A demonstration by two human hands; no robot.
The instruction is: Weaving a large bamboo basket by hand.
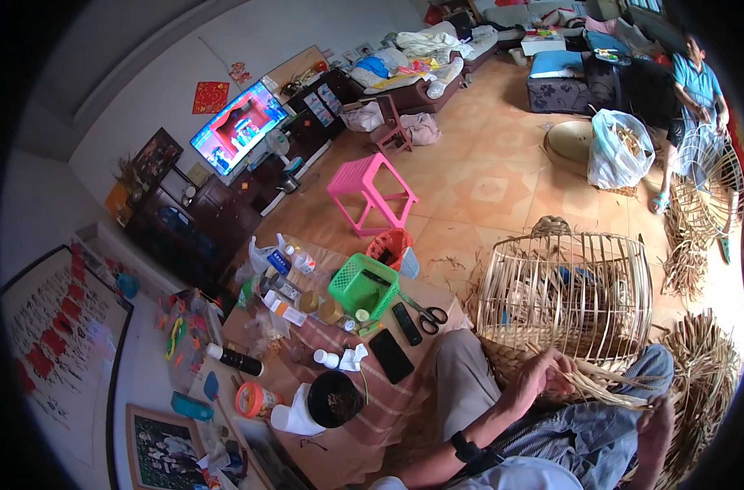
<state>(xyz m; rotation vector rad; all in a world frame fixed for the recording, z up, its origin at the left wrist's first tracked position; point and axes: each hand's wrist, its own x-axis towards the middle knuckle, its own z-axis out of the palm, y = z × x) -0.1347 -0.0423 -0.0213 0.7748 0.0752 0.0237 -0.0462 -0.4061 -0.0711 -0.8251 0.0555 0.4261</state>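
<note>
A partly woven straw basket (564,298) stands against my knees, its open frame of upright strands above a denser braided band. My left hand (545,374), with a dark band on its wrist, is closed around pale straw strands (605,389) at the basket's near edge. These strands stretch to the right over my lap. At their right end my right hand (656,418) is closed on them, its fingers partly hidden. A large heap of loose straw (699,388) lies beside my right leg.
To the left, a table (405,388) carries scissors (429,317), a black phone (391,356), a green basket (364,286), a dark bowl (335,399) and bottles. A pink stool (374,192) stands beyond. At far right, another person (699,90) sits handling a woven frame (719,192).
</note>
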